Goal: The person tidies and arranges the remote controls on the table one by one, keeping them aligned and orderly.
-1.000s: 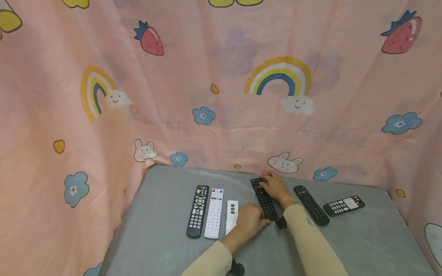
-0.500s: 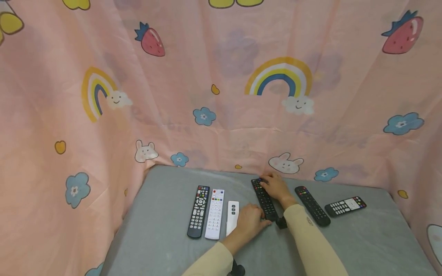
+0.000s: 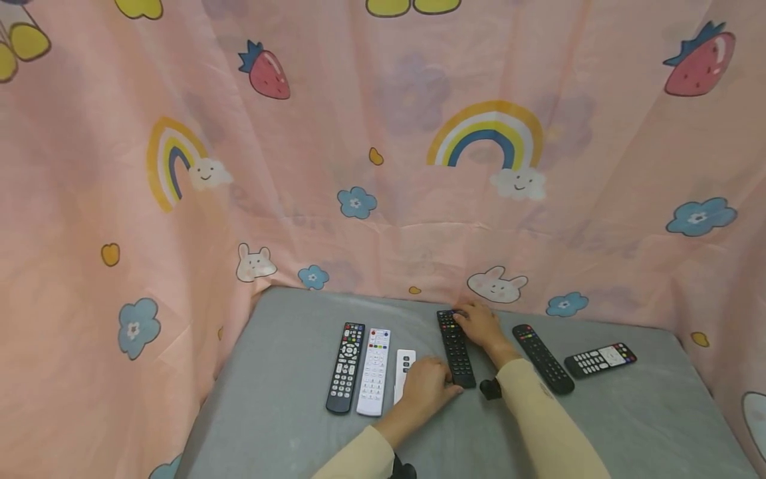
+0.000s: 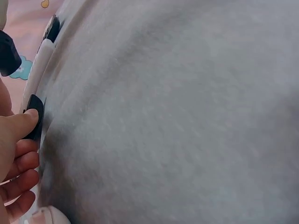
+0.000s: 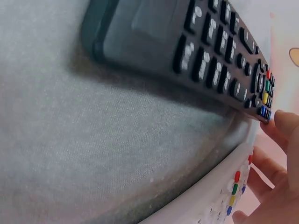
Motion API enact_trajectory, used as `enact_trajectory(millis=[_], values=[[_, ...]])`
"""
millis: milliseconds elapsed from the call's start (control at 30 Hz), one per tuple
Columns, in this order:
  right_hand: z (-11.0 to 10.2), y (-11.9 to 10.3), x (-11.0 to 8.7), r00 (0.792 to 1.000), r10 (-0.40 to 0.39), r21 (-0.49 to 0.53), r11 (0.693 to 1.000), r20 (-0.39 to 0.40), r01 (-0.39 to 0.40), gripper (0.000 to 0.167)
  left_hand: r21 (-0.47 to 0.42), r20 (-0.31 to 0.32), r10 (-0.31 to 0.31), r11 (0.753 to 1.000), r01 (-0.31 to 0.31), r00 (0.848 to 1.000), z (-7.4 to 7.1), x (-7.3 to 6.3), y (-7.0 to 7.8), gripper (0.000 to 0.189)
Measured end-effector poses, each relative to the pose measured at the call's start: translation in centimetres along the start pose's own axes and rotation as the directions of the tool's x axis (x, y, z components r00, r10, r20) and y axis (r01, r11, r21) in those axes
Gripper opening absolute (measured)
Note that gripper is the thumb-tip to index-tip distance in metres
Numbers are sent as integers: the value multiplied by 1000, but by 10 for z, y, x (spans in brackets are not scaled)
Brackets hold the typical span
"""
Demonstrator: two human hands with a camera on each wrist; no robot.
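A long black remote control (image 3: 456,352) lies on the grey cloth between both hands in the head view. My left hand (image 3: 427,384) pinches its near end, with the thumb along the bottom edge and the index finger at the side. My right hand (image 3: 481,326) holds the far end, thumb on the keys and fingers behind. In the left wrist view the thumb presses a dark remote end (image 4: 37,105), other fingers curled below. The right wrist view shows fingertips at the far end of a black remote with coloured keys (image 5: 154,46).
To the left lie a black remote (image 3: 345,369), a white remote (image 3: 374,372) and a small white remote (image 3: 404,364), partly behind the left hand. On the right are a black remote (image 3: 543,359) and a short, slanted one (image 3: 600,359). A pink curtain (image 3: 407,246) hangs behind the table.
The near end of the middle black remote has swung slightly left, so the remote stands straighter. My left hand has shifted left with it; the right hand keeps its hold.
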State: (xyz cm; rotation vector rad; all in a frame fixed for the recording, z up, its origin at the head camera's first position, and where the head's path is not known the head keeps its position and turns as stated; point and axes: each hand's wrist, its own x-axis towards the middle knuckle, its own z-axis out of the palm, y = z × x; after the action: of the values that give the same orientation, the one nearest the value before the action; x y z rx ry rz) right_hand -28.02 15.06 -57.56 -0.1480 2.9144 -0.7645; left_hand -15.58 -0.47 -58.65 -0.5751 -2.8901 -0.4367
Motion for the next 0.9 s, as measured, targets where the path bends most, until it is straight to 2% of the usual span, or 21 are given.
enact_trajectory(millis=[367, 633, 900], values=[[-6, -9, -9, 998, -49, -3, 999, -27, 49, 36, 31, -27, 26, 999, -25, 999, -7, -9, -6, 31], [-7, -15, -16, 994, -80, 14, 997, -67, 82, 34, 67, -106, 59, 996, -52, 993, -9, -17, -10, 31], [-6, -26, -26, 989, -100, 58, 993, -108, 107, 31, 60, -137, 86, 995, -79, 987, -17, -27, -15, 31]])
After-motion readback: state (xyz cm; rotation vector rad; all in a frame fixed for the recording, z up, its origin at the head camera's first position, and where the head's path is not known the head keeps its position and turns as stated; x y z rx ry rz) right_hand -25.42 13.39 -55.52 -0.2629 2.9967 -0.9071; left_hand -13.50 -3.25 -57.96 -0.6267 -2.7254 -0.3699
